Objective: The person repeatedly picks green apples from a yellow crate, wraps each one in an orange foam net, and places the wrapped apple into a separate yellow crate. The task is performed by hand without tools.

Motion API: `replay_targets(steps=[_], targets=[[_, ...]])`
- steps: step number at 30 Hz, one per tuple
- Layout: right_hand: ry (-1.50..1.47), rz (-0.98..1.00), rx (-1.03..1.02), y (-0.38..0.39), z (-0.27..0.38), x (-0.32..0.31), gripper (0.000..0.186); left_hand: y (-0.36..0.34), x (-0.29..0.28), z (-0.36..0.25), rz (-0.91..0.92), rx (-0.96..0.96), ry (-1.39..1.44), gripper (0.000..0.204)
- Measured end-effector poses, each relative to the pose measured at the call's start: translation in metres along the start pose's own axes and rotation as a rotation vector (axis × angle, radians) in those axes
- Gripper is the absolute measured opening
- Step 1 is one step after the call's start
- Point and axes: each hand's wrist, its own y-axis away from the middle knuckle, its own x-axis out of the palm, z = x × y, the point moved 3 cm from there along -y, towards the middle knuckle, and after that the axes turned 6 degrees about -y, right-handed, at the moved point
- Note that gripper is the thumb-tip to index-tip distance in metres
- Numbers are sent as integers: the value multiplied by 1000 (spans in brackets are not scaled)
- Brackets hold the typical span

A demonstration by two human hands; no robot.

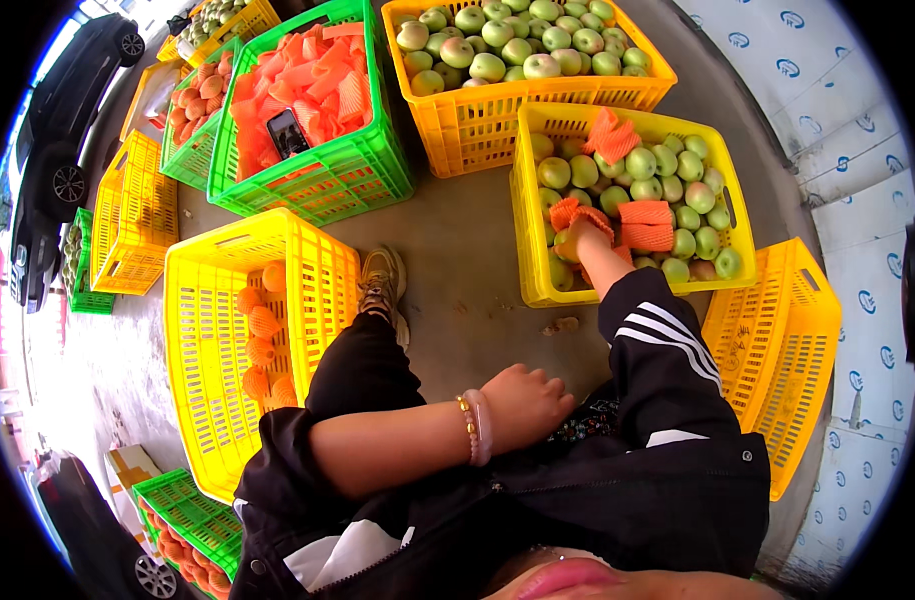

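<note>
My right hand (584, 240) reaches into a yellow crate (632, 296) of green apples (667, 187), some with a reddish blush. Its fingers close around an orange foam net sleeve (565, 212); whether an apple is inside is hidden. More orange foam sleeves (645, 226) lie beside that hand, and another bunch (611, 135) rests at the crate's far edge. Over my lap, my left hand (525, 402) lies with its fingers curled in, its palm hidden and nothing visible in it. Left of my leg, a yellow crate (312, 262) contains several fruits in orange foam sleeves (262, 322).
Ahead stands a fuller orange-yellow crate (467, 130) of apples. A green crate (322, 190) holds loose foam sleeves with a phone (287, 133) on top. At right, a yellow crate (774, 350) sits tilted by a printed white sheet (867, 290). More crates and parked cars (52, 170) are at left.
</note>
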Motion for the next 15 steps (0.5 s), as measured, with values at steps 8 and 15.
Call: replay_targets(steps=[8, 15], targets=[[-225, -146, 26, 60, 9, -79, 76, -18, -32, 30, -8, -49, 147, 27], [-1809, -132, -77, 112, -41, -129, 62, -31, -49, 57, -105, -197, 290, 31]])
